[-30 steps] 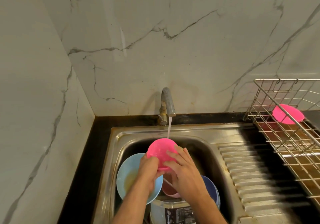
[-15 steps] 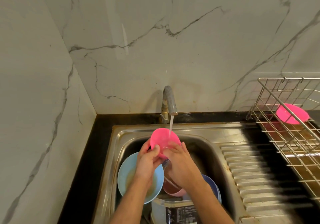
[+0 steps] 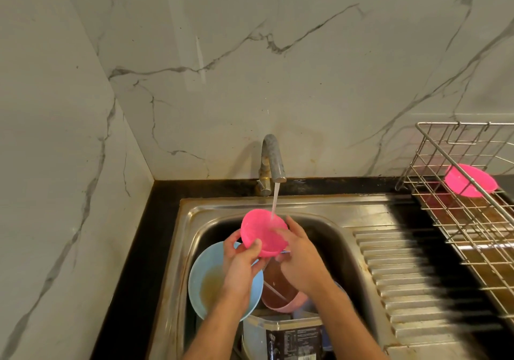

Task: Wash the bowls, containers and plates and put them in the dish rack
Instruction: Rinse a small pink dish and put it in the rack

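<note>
Two hands hold a pink bowl (image 3: 262, 233) under the running tap (image 3: 272, 159), above the sink (image 3: 319, 209). Left hand (image 3: 240, 262) grips the bowl's near rim, thumb over the edge; right hand (image 3: 300, 254) lies against the bowl's right side w/ fingers reaching into it, apparently rubbing the inside. Below, unwashed: a light-blue plate (image 3: 205, 279) w/ cloudy water, a pale pink bowl (image 3: 281, 293) of brownish liquid, a clear container (image 3: 281, 334) at the sink's near edge. On the counter at right, the wire dish rack (image 3: 459, 206) already carries another pink bowl (image 3: 470, 180).

Risks, by judgement: the wet, thin plastic bowl could slip from the left hand's rim pinch and drop onto the stacked dishes, splashing dirty liquid. The stream hitting a tilted bowl may spray over the sink's edge. The carry to the rack crosses the drainboard (image 3: 403, 282); drips are likely.
</note>
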